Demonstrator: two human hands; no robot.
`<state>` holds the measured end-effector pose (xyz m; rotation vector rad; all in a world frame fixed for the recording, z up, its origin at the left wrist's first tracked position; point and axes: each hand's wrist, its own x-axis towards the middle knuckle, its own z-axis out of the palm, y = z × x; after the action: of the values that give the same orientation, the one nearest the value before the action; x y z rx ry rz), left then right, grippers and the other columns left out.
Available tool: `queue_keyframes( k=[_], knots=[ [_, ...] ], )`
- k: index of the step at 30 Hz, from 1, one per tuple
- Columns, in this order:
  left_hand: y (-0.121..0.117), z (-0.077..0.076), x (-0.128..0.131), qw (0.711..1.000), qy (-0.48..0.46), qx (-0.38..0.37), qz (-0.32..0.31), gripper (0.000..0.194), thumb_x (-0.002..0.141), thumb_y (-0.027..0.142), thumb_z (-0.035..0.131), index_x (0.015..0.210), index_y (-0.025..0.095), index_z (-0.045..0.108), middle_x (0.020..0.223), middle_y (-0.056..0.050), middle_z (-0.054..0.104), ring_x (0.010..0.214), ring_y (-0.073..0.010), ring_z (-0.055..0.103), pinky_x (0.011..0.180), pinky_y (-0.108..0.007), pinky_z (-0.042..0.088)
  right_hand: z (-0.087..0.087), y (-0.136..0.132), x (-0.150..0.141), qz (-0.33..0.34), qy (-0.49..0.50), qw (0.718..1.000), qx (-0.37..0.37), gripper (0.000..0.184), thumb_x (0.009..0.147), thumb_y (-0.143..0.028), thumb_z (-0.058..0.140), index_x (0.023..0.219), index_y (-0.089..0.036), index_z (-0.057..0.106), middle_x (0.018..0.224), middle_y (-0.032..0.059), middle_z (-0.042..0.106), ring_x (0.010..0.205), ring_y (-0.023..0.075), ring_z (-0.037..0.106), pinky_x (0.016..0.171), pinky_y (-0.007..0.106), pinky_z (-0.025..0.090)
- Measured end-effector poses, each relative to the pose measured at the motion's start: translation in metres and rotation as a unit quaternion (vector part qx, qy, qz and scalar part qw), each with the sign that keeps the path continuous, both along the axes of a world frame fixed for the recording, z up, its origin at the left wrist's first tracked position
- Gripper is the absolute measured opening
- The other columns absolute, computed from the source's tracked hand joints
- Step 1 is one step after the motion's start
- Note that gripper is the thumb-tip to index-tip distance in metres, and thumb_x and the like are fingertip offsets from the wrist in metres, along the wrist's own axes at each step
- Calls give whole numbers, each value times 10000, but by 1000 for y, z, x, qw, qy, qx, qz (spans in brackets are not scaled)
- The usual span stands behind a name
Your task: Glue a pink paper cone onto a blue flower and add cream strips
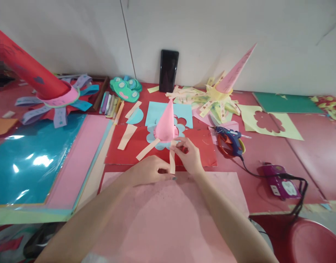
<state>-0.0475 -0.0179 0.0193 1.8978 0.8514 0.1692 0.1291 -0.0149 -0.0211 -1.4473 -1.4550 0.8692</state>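
A pink paper cone stands upright on a light blue flower-shaped paper base. A cream paper strip reaches from the cone's foot toward me. My right hand pinches this strip near its upper end, close to the base. At the strip's lower end, my left hand is closed with its fingertips on the paper. Another cream strip slants out from the cone's front left. One loose cream strip lies farther left on the red sheet.
Right of the sheet lies a blue glue gun, its cord running to a purple power strip. A phone leans on the wall. Finished cone crafts stand on both sides, one red, one pink. Markers lie left.
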Motion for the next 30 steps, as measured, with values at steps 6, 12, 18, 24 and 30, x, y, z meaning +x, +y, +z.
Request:
queue_keyframes(
  k=[6, 12, 18, 24, 30],
  knots=[
    [-1, 2, -7, 999, -6, 9, 34, 347, 818, 326, 530, 523, 172, 432, 515, 43, 413, 475, -85, 342, 454, -252, 223, 0, 1, -7, -14, -144, 985, 96, 195, 817, -384, 585, 960, -252, 604, 839, 25, 641, 786, 177, 545, 754, 328, 444],
    [14, -10, -12, 966, -27, 149, 208, 359, 879, 380, 474, 570, 197, 466, 530, 41, 403, 473, -98, 367, 453, -244, 263, 16, 11, 61, -245, -217, 932, 154, 248, 845, -425, 501, 760, -214, 600, 765, 50, 565, 772, 199, 515, 783, 362, 420],
    [32, -27, -24, 885, 4, 338, 320, 111, 805, 289, 626, 742, 209, 581, 762, -12, 583, 744, -164, 543, 685, -285, 426, 15, 14, 132, -401, -275, 874, 12, 223, 775, -389, 516, 809, -180, 585, 789, 80, 554, 893, 257, 493, 894, 437, 356],
    [32, -34, -24, 910, 22, 297, 288, 34, 811, 197, 616, 779, 206, 608, 822, -20, 572, 793, -174, 558, 695, -300, 458, 9, 15, 135, -428, -287, 855, -61, 232, 738, -418, 562, 803, -195, 563, 874, 104, 575, 970, 282, 481, 894, 447, 351],
    [31, -31, -23, 919, 42, 283, 273, 93, 832, 205, 598, 898, 237, 655, 830, -18, 570, 813, -173, 565, 710, -296, 472, 1, 13, 142, -434, -293, 850, -58, 268, 710, -430, 586, 838, -197, 551, 899, 107, 569, 994, 297, 468, 888, 454, 352]
  ],
)
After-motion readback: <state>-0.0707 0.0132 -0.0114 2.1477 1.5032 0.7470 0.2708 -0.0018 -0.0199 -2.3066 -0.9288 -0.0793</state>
